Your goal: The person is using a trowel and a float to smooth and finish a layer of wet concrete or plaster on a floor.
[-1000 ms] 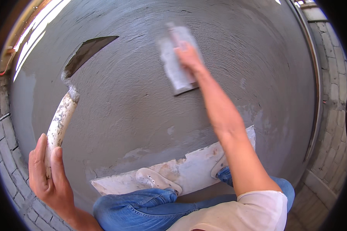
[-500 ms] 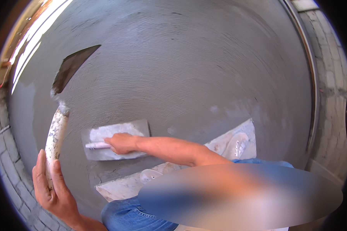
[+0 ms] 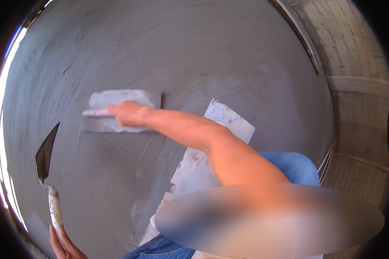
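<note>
Up close, right hand [image 3: 127, 113] stretched far left, fingers wrapped around flat grey plastering float [image 3: 119, 111] pressed on wet grey cement surface [image 3: 229, 56], left hand [image 3: 62, 244] low near left, gripping pointed dark trowel [image 3: 46, 153], blade up.

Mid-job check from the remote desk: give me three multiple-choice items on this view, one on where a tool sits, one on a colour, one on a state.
1. Where is the flat trowel?
A. On the grey screed, upper left of centre
B. Lying on the board
C. Leaning on the brick wall

2. What colour is the pointed trowel's blade?
A. Bright red
B. Dark, near black
C. Yellow

3. How is the right hand on the flat trowel?
A. Open, hovering clear
B. Closed on its handle
C. Resting on the knee

Answers:
1 A: the flat trowel lies flat on the grey screed.
2 B: the pointed trowel, in the left hand, has a dark blade.
3 B: the right hand wraps the handle.
</note>
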Motion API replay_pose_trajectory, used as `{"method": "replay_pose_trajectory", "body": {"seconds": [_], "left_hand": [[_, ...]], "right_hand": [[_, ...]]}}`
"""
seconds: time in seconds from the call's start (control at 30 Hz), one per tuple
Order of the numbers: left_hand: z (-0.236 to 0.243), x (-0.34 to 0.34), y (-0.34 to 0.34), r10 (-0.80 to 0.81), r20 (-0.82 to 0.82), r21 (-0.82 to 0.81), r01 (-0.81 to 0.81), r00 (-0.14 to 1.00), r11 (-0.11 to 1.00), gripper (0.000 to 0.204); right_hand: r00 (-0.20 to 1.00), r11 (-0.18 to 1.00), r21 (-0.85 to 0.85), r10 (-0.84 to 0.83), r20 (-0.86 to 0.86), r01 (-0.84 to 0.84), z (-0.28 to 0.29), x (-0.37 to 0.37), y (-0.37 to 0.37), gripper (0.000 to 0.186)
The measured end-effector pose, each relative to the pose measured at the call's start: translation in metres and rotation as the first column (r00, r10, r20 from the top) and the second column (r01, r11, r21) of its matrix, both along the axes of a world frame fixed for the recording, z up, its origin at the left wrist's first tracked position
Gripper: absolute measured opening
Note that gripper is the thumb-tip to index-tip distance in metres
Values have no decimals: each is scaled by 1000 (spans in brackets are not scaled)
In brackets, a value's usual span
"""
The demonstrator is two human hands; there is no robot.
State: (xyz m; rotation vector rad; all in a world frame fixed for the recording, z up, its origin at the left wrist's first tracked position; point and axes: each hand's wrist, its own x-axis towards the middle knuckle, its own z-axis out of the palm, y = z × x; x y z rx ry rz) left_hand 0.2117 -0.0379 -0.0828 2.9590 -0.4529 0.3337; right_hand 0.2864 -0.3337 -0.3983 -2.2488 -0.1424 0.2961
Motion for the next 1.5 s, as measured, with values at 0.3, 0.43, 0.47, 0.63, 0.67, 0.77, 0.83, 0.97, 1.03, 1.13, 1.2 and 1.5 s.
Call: {"method": "replay_pose_trajectory", "body": {"seconds": [0.3,0.43,0.47,0.63,0.67,0.77,0.83,0.97,1.03,1.13,1.2,1.5], "left_hand": [[0,24,13,206,-396,-349,-354,895,868,35],[26,11,-49,196,-563,-525,-531,803,665,37],[22,-4,-57,147,-617,-550,-557,773,622,37],[43,-3,-129,39,-851,-418,-719,525,555,36],[63,1,-135,64,-868,-369,-727,492,579,36],[95,-4,-162,134,-901,-232,-719,413,655,35],[118,4,-185,132,-909,-197,-688,394,698,36],[138,12,-204,122,-916,-159,-626,382,763,34],[150,23,-205,119,-927,-140,-625,355,768,30],[141,34,-207,62,-901,-206,-549,430,810,30],[122,37,-214,-55,-851,-284,-369,522,885,32],[101,48,-254,-24,-837,-277,-386,546,880,33]], "right_hand": [[883,682,-564,-400,246,466,48,-61,-374,39],[632,633,-96,-774,-46,768,166,-139,-392,45],[567,570,9,-816,-112,821,171,-166,-395,35],[261,159,243,-839,-477,957,206,-271,-436,17],[184,37,276,-827,-532,961,219,-274,-418,13],[61,-131,254,-774,-630,958,238,-314,-408,13],[-23,-213,217,-763,-646,953,255,-340,-394,14],[-165,-418,172,-655,-737,892,256,-349,-365,14],[-149,-447,207,-639,-755,870,268,-347,-364,14],[-203,-481,166,-624,-755,861,297,-346,-351,15],[-204,-444,155,-658,-725,883,311,-341,-354,18],[-71,-123,44,-788,-611,991,276,-293,-341,55]]}}
